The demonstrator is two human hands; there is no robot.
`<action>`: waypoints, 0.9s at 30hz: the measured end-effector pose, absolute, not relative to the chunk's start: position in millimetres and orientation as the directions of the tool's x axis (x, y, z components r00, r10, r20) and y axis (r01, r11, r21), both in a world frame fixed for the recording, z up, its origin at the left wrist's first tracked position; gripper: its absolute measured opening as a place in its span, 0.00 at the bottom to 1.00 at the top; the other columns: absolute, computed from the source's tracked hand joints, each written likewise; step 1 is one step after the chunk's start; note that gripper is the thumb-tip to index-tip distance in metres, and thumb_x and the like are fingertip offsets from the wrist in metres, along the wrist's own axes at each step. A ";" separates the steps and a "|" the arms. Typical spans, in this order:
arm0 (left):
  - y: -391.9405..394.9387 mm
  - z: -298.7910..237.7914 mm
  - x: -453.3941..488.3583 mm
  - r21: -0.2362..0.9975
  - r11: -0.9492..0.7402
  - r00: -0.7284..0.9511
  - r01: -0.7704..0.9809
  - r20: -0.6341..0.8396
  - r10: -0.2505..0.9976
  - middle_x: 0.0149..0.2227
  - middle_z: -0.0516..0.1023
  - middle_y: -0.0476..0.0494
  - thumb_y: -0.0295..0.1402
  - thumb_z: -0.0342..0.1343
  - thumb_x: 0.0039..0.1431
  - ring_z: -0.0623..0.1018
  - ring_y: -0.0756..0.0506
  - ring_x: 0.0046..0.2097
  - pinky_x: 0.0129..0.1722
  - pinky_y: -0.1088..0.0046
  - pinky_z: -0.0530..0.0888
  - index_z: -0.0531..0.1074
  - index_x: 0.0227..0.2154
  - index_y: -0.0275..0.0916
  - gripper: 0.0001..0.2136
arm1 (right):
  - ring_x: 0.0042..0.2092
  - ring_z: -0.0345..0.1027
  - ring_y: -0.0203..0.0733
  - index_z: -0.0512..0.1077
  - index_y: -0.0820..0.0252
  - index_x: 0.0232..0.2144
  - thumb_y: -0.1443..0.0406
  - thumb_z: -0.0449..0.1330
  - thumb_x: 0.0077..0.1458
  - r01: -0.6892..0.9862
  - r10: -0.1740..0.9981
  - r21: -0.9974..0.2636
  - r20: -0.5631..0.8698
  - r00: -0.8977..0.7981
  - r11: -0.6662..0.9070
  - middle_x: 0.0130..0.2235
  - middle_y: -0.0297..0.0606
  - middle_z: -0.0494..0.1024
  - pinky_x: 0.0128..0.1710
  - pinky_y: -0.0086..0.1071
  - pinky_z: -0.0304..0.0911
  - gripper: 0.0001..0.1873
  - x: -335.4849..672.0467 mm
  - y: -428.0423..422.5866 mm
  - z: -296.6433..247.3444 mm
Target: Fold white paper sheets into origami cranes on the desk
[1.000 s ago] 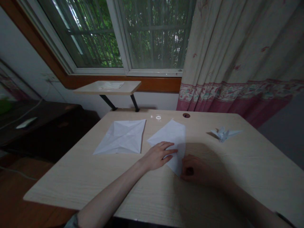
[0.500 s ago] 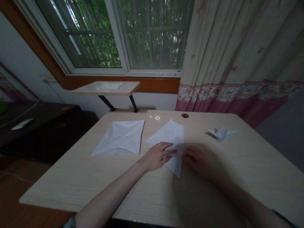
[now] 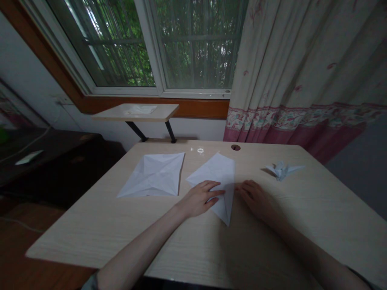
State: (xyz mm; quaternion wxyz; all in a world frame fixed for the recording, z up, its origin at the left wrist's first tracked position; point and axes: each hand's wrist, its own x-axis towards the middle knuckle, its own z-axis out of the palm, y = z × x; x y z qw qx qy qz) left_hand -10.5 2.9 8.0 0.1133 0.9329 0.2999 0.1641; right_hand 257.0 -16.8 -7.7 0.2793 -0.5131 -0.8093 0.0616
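Note:
A folded white paper [image 3: 218, 171] lies on the light wooden table [image 3: 169, 237], shaped like a kite with its point toward me. My left hand [image 3: 200, 197] rests flat on its near left part, fingers stretched out. My right hand [image 3: 255, 197] lies in shadow with its fingertips pressed against the paper's right folded edge, fingers extended. A second white sheet [image 3: 155, 175], creased and unfolded, lies to the left. A small finished paper crane [image 3: 282, 170] stands at the right of the table.
A small shelf [image 3: 137, 111] on black brackets juts from the wall under the window [image 3: 151, 44]. A patterned curtain [image 3: 302, 72] hangs at the right. A dark low cabinet [image 3: 45, 161] stands at the left. A cable hole [image 3: 235, 147] sits near the table's far edge.
My right hand has slid up along the paper's right edge from near its lower point, its fingers going from curled to stretched. My left hand has stayed on the paper.

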 end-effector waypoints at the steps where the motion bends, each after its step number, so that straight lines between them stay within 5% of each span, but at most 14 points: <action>1: 2.9 7.9 -10.6 0.312 -0.794 0.765 0.521 0.240 0.597 0.63 0.67 0.44 0.35 0.49 0.70 0.68 0.42 0.62 0.62 0.60 0.67 0.70 0.58 0.48 0.16 | 0.42 0.72 0.47 0.79 0.54 0.36 0.61 0.49 0.67 0.794 0.868 -0.392 0.378 -0.321 0.464 0.37 0.41 0.79 0.45 0.41 0.68 0.18 256.8 -16.8 -7.7; 27: 2.1 9.9 -9.4 0.325 -0.775 0.756 0.542 0.214 0.618 0.64 0.67 0.44 0.34 0.50 0.69 0.68 0.41 0.63 0.63 0.58 0.67 0.70 0.58 0.49 0.16 | 0.40 0.74 0.46 0.78 0.54 0.31 0.63 0.51 0.65 0.825 0.928 -0.437 0.259 -0.266 0.359 0.36 0.41 0.80 0.42 0.39 0.66 0.17 251.8 -14.8 -4.7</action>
